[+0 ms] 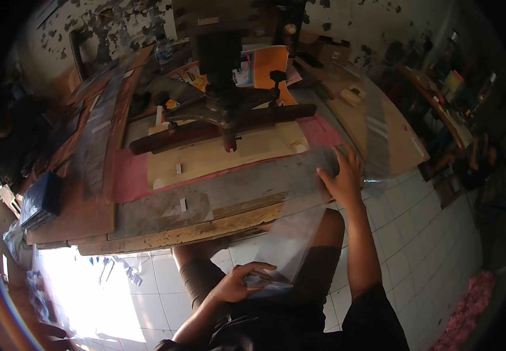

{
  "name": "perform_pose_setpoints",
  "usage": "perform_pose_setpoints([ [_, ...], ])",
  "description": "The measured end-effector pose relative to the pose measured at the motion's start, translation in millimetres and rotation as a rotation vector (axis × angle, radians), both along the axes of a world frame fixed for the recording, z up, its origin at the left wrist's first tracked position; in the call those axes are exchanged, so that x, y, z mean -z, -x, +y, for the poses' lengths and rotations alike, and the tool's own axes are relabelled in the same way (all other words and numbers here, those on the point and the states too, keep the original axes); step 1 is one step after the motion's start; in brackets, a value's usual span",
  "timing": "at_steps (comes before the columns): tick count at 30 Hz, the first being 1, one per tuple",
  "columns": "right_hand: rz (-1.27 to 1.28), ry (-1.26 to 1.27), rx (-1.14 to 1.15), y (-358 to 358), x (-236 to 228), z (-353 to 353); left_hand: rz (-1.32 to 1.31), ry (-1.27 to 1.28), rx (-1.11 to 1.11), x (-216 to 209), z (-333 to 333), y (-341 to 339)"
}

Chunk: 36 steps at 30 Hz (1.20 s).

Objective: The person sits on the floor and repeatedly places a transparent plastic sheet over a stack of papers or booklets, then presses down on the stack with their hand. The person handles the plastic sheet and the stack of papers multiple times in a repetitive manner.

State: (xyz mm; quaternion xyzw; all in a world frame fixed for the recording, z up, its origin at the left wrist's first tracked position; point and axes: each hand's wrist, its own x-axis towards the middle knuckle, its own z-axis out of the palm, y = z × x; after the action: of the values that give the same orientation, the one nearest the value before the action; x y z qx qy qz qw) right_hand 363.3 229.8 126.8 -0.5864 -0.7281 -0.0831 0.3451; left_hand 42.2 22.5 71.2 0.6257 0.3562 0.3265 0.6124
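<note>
- The long, see-through plastic sheet [291, 243] is in front of the press and a bit to its right, stretching from the lap up toward the table. It looks light, thin and bendy. It is likely slippery and easy to crease, so it seems best to hold it by both ends, with flat, gentle fingers.
- The right hand [343, 175] is to the right of the press, near the sheet's far end. Its thumb and fingers are spread wide; I cannot tell if they pinch the plastic.
- The left hand [232, 284] is in front of the press, over the lap. Its fingers are curled around the sheet's near end.
- The big grey-topped table with a rough wooden edge [147, 219] is under the press. That edge could snag the plastic.
- The black metal press with a long dark red bar [220, 108] is the thing most in the way, as the bar sits low.
- The flat yellow board [223, 153] lies partly under the press.
- The dark blue box [41, 199] is far to the left of the press.
- The tiny white piece [183, 205] lies in front of the press, a bit left.
</note>
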Motion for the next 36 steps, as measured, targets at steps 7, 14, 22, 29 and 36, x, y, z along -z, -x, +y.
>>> perform_pose_setpoints([
  [7, 0.232, -0.054, -0.095, -10.4, 9.8, 27.2, 0.009, 0.054, -0.002, 8.7, -4.9, -2.6],
  [14, 0.650, -0.001, -0.056, -6.3, 14.5, 16.6, -0.015, 0.024, -0.003, 3.9, -3.9, -3.9],
  [22, 0.782, 0.034, -0.099, -6.0, 15.8, 19.4, -0.034, 0.036, -0.047, -2.3, -3.2, -5.5],
  [29, 0.793, 0.085, -0.095, -13.6, 17.4, 23.3, -0.013, 0.050, -0.044, -3.0, 0.1, -5.9],
  [36, 0.458, 0.000, -0.293, 29.0, 7.7, -38.6, -0.066, 0.000, 0.031, -8.8, -7.3, 12.1],
])
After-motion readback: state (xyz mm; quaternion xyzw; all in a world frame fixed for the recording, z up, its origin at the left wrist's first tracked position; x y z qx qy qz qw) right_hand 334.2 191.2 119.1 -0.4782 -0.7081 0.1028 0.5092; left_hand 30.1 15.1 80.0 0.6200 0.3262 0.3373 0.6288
